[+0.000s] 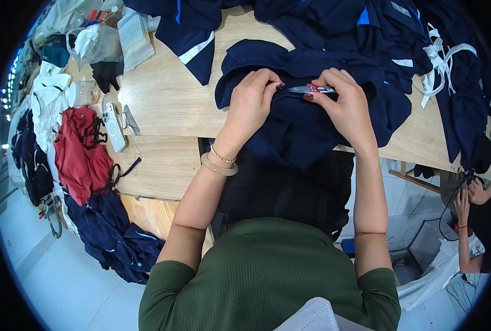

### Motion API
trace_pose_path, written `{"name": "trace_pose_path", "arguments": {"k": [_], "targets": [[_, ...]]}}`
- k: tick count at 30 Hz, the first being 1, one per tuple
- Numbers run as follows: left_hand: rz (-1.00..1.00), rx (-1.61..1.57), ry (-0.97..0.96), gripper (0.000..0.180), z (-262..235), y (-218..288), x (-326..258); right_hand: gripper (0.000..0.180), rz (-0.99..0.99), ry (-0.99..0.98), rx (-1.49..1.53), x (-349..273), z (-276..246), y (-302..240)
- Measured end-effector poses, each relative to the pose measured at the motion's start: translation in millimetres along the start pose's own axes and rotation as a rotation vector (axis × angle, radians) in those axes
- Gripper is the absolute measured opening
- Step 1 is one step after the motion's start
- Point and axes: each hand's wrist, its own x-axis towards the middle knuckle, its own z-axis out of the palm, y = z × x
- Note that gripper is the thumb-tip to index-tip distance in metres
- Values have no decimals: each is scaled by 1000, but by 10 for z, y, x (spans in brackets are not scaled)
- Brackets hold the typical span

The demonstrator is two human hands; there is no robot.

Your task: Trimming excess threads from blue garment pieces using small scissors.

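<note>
A navy garment (300,127) lies bunched at the table's front edge, part of it hanging over toward my lap. My left hand (250,98) pinches an edge of its fabric between thumb and fingers. In my right hand (346,99) is a small pair of thread snips (299,89) with metal blades and a bit of pink-red at the grip. Their blades point left, toward the pinched fabric, and the tip ends close to my left thumb. Whether the blades touch the cloth, I cannot tell.
More navy garments (344,27) with white and blue strips cover the table's far side. White straps (444,60) lie at the right. To the left are a phone (113,128), a red garment (80,151) and a plastic bag (99,44). Another person's hands (466,201) show at far right.
</note>
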Motion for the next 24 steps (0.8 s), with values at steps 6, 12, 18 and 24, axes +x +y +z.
{"name": "trace_pose_path", "arguments": {"k": [6, 12, 18, 24], "targets": [[-1, -17, 41, 5, 21, 36, 6, 20, -18, -60, -134, 33, 47, 10], [-28, -1, 35, 5, 22, 33, 3, 20, -27, -68, -178, 59, 55, -38], [-10, -14, 44, 5, 26, 28, 6, 20, -16, -81, -193, 81, 51, -81], [-16, -19, 44, 5, 22, 32, 11, 21, -12, -76, -198, 85, 20, -52]]}}
